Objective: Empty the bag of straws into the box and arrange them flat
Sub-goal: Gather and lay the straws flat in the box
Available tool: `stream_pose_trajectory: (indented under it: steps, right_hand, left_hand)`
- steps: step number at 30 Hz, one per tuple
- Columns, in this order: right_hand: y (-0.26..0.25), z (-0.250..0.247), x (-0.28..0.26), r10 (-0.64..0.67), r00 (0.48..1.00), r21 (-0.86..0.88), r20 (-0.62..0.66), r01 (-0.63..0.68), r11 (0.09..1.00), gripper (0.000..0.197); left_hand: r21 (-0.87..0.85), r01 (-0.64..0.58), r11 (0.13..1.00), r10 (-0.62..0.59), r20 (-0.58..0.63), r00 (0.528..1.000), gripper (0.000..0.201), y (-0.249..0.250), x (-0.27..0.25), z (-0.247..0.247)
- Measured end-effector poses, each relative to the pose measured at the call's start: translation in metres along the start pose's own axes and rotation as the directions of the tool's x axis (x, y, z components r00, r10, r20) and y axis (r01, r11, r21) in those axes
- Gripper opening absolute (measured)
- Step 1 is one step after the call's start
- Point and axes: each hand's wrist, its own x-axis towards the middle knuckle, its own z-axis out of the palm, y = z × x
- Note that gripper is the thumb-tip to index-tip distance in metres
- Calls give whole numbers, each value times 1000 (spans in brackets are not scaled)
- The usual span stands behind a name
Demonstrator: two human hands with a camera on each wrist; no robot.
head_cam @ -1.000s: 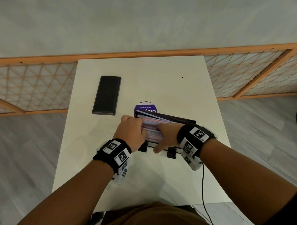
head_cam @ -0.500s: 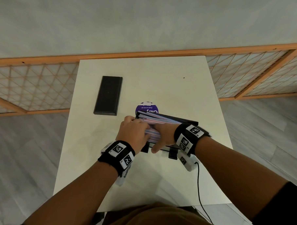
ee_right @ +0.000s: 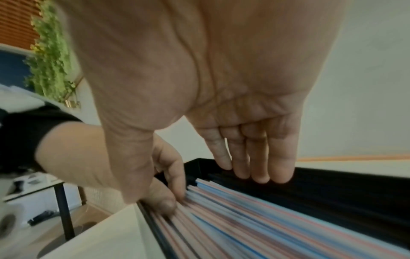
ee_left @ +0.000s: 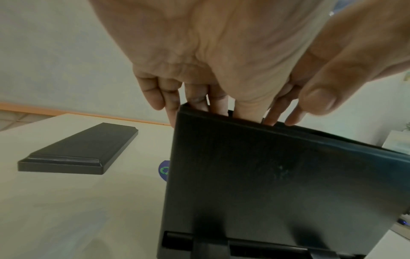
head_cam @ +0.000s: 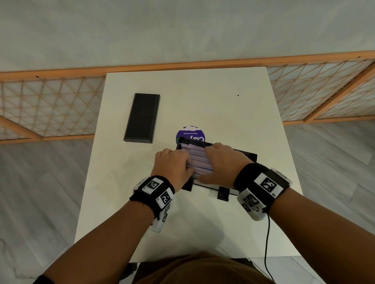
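A black box [head_cam: 247, 155] stands in the middle of the white table [head_cam: 205, 95], filled with pink and blue straws [head_cam: 197, 161] lying lengthwise. My left hand [head_cam: 172, 165] is at the box's left end, its straight fingers [ee_left: 199, 98] reaching over the end wall [ee_left: 266, 175] and touching the straw ends [ee_right: 193, 191]. My right hand [head_cam: 220, 162] lies across the straws [ee_right: 255, 224], its straight fingers [ee_right: 255, 166] at the far wall and its thumb on the near side. No bag is in view.
The box's black lid [head_cam: 142, 118] lies flat at the table's back left, also visible in the left wrist view as the lid [ee_left: 77, 150]. A purple round sticker [head_cam: 190, 133] shows just behind the box. A wooden lattice screen [head_cam: 44, 105] runs behind the table.
My right hand has slid a little to the right and farther across the straws. My left hand stays at the box's left end.
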Motion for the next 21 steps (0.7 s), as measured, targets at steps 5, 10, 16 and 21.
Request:
stream_pose_trajectory:
  steps: [5, 10, 16, 21]
  right_hand:
    - [-1, 9, 16, 52, 989, -1, 138, -52, 999, 67]
    - [-6, 6, 24, 34, 989, -60, 145, -25, 998, 68]
    - [-8, 3, 28, 22, 976, -10, 215, -20, 1000, 71]
    - [4, -7, 22, -22, 987, -7, 158, 24, 1000, 77]
  left_hand:
    - [-4, -4, 1000, 4, -3, 1000, 16, -3, -1, 3]
    - [-1, -4, 1000, 4, 3, 1000, 15, -4, -1, 5]
    - [-6, -5, 1000, 5, 2, 1000, 15, -3, -3, 1]
    - [-14, -16, 1000, 16, -55, 998, 17, -4, -5, -6]
